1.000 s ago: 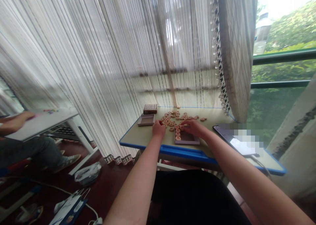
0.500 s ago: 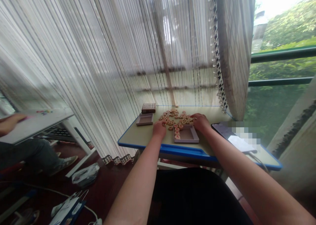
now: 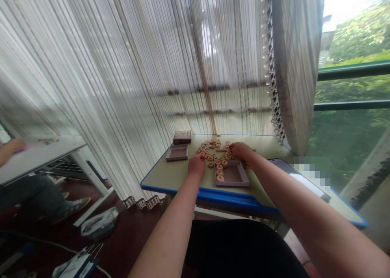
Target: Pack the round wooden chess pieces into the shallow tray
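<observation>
Round wooden Chinese chess pieces (image 3: 210,158) with red characters lie scattered across the desk's middle. At their near left edge is my left hand (image 3: 196,165), its fingers curled together around what looks like one piece at the fingertips. My right hand (image 3: 242,151) reaches over the right side of the spread, fingers bent down and touching pieces; its fingertips are partly hidden. Between my forearms sits a shallow open box (image 3: 236,173). A column of pieces (image 3: 219,172) lines its left side, and another piece is at its top left corner.
A second shallow tray (image 3: 177,152) and a small brown box (image 3: 182,137) stand at the desk's far left. A phone (image 3: 282,165) lies right, under my forearm. Behind hangs a string curtain (image 3: 137,66). Another person's hand (image 3: 12,148) rests over a white table at left.
My right hand has moved left, further over the pieces, with its fingers now bent downward. My left hand stays near the same pieces. The camera view has shifted slightly.
</observation>
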Motion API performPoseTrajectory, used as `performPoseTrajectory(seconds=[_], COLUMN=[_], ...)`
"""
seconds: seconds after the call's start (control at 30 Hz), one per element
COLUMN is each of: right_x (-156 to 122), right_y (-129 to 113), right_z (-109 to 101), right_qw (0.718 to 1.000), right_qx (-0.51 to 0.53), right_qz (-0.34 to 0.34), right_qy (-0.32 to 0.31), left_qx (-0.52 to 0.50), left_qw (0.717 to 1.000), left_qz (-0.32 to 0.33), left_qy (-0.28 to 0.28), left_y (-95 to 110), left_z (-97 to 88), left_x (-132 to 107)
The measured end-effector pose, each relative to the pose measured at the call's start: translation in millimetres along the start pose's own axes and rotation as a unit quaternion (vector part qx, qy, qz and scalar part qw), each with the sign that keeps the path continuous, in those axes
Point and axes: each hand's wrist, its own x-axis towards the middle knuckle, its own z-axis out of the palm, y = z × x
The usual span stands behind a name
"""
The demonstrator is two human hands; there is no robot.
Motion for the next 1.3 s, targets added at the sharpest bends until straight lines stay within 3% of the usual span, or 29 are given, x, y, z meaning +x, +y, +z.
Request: performPoseTrajectory(seconds=[0.4, 0.53, 0.67, 0.87, 1.0, 1.3], right_x=[16, -8, -60, -127, -137, -131], right_y=[-14, -17, -19, -19, -22, -19], right_z=[-6, -18, -28, -19, -11, -4], right_qw=[0.996, 0.992, 0.978, 0.960, 0.963, 0.950], right_qx=[-0.021, 0.049, 0.128, 0.152, 0.147, 0.180], right_qz=[0.056, 0.001, -0.080, -0.198, -0.204, -0.245], right_qy=[0.069, 0.115, 0.145, 0.130, 0.100, 0.074], left_qx=[-0.001, 0.006, 0.011, -0.014, -0.018, -0.021], left_qw=[1.000, 1.000, 1.000, 0.998, 0.998, 0.997], left_qz=[-0.024, -0.023, -0.019, -0.026, -0.035, -0.045], left_qy=[0.008, 0.006, 0.005, 0.048, 0.055, 0.051], left_y=[0, 1, 2, 1, 2, 6], left_z=[-0.2, -0.3, -0.5, -5.1, -10.4, -11.7], left_x=[3, 3, 2, -4, -10, -11])
